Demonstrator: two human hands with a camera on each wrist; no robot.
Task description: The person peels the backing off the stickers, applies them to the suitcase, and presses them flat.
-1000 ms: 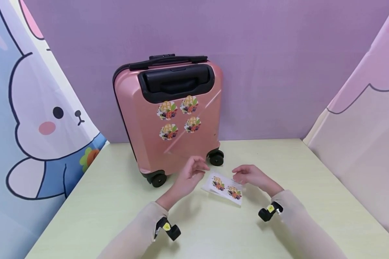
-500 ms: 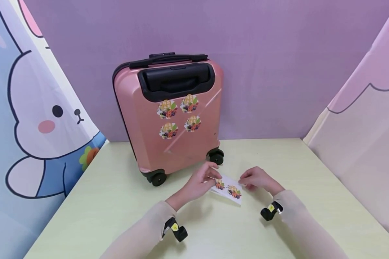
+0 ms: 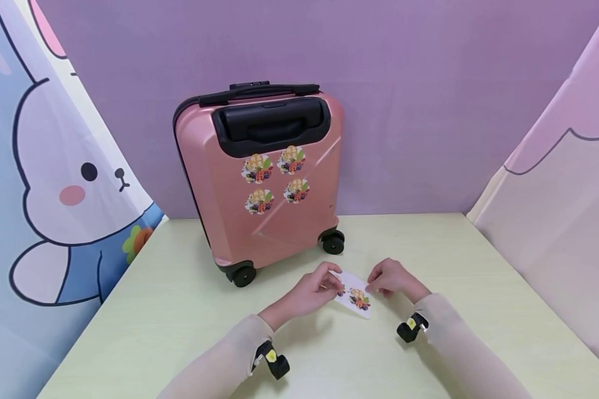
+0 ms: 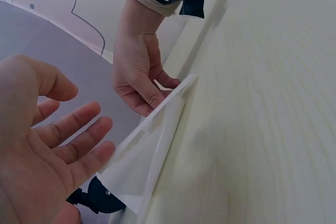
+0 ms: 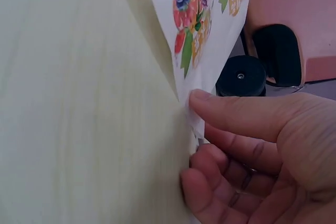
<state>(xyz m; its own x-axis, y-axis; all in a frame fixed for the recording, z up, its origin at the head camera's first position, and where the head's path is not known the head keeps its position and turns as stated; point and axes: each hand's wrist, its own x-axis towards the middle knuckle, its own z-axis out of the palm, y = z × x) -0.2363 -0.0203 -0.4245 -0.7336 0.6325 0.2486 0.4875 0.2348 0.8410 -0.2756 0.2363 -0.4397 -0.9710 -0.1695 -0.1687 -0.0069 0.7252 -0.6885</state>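
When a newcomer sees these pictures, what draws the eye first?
A newcomer would probably notice the pink suitcase first, left of centre in the head view, with four fruit stickers on its near side. In front of it, the right hand pinches a white sheet bearing similar fruit designs, and the left hand is at its other end.

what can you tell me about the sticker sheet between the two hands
The sticker sheet is white, thin and paper-like, with two colorful fruit designs, one partly behind the left hand in the head view. It is tilted over the table, bent, pinched at one edge by the right hand. The left hand's fingers are at the other end; whether they touch it is unclear.
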